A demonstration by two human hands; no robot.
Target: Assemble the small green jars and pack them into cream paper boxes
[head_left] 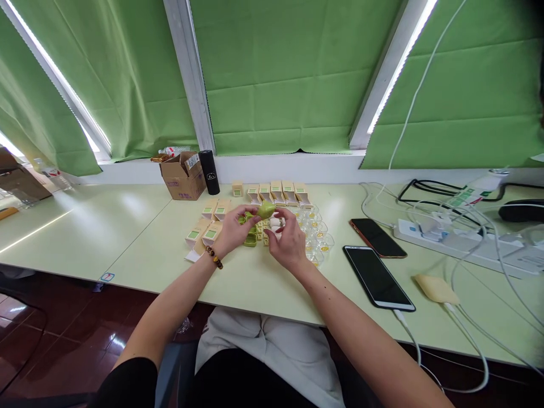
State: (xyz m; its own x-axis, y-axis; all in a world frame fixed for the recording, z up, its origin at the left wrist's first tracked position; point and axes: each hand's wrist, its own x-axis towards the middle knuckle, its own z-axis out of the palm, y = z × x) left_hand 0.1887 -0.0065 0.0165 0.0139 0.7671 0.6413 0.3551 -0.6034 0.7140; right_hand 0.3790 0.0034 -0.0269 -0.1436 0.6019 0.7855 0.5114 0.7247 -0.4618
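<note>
A glossy green rounded piece [266, 209] is pinched in the fingertips of my left hand [233, 229], above the table. My right hand [289, 241] is close on its right side. Its index fingertip is at the piece's edge, while the thumb stands apart below. Under my hands lie green trays [250, 240] and small yellowish parts [259, 231], partly hidden by my fingers. White pieces [275, 222] show between the hands. Clear plastic cups with yellow centres [324, 247] stand in rows beside my right hand. Cream boxes with green labels [196, 233] are near my left wrist.
More cream boxes [277, 191] line the back. A cardboard box [182, 178] and a black cylinder [209, 172] stand at the back left. Two phones [378, 277], a power strip [459, 243], a yellowish charging case [437, 289] and loose cables occupy the right side.
</note>
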